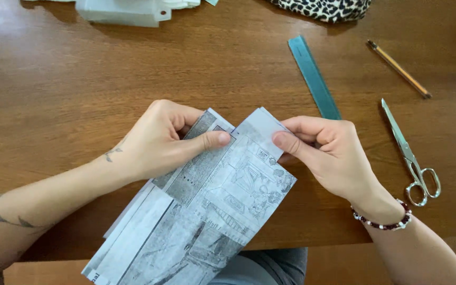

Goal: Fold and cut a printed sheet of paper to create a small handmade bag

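A folded stack of grey newspaper sheets (207, 211) lies on the brown wooden table (80, 84) and hangs over its near edge. My left hand (159, 140) pinches the top left corner, thumb pressed flat on the paper. My right hand (325, 153) pinches the top right corner, where a flap is folded up, thumb on top and fingers behind. Both hands meet at the far end of the paper, thumbs almost facing each other.
A teal ruler (312, 76) lies just beyond my right hand. Metal scissors (410, 155) rest to the right, a pencil (398, 68) farther back. White plastic items (133, 10) and a leopard-print cloth (325, 8) sit at the far edge.
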